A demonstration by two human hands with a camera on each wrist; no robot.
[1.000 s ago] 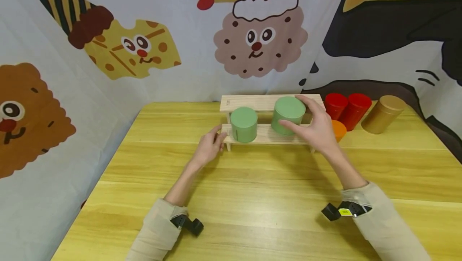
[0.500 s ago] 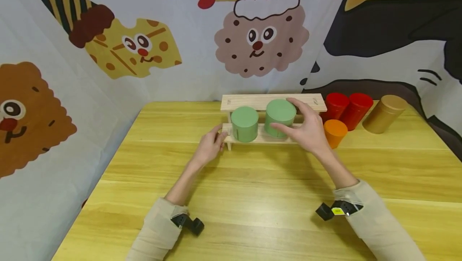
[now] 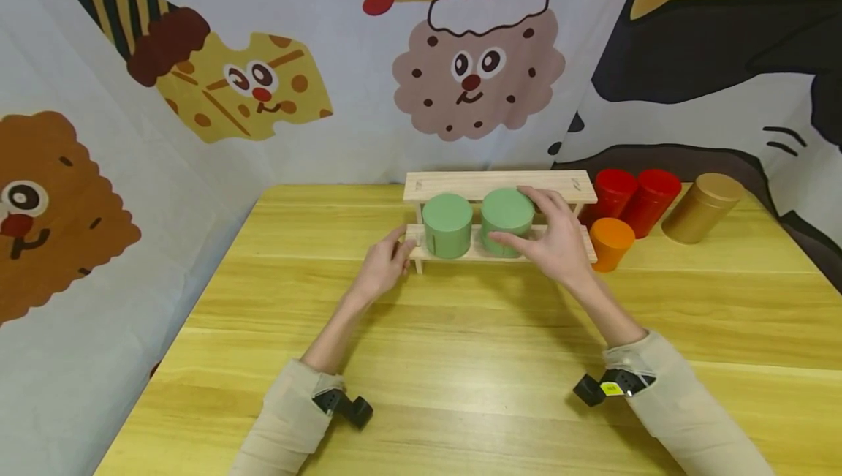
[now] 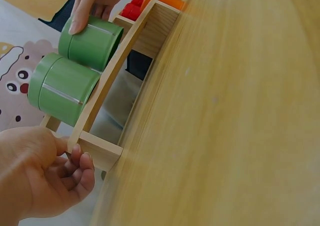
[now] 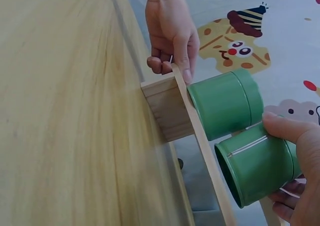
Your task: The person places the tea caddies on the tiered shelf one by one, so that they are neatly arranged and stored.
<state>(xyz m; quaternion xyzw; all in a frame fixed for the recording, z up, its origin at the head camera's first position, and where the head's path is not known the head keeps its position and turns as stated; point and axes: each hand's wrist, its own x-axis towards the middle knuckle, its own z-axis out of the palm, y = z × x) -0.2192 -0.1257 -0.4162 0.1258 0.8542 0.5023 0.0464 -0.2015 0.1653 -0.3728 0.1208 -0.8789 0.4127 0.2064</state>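
A two-tier wooden rack [image 3: 454,183] stands at the back of the table. My left hand [image 3: 384,265] pinches the left end of its lower shelf [image 4: 111,85] between thumb and curled fingers. One green canister [image 3: 447,226] sits upright on that shelf, near the left hand. To its right, my right hand [image 3: 559,242] grips a second green canister [image 3: 503,214] from the right side, thumb in front and fingers behind. In the right wrist view this held canister [image 5: 257,163] is slightly tilted, its lower rim close over the shelf, beside the first canister [image 5: 225,105].
Right of the rack stand two red canisters [image 3: 651,202], a shorter orange canister [image 3: 612,243] and a gold canister [image 3: 702,209]. A cloth with cartoon prints [image 3: 362,96] hangs behind the wooden table [image 3: 460,374].
My right hand has moved left and slightly down with the green canister, bringing it near the other one. The left hand stays on the shelf end.
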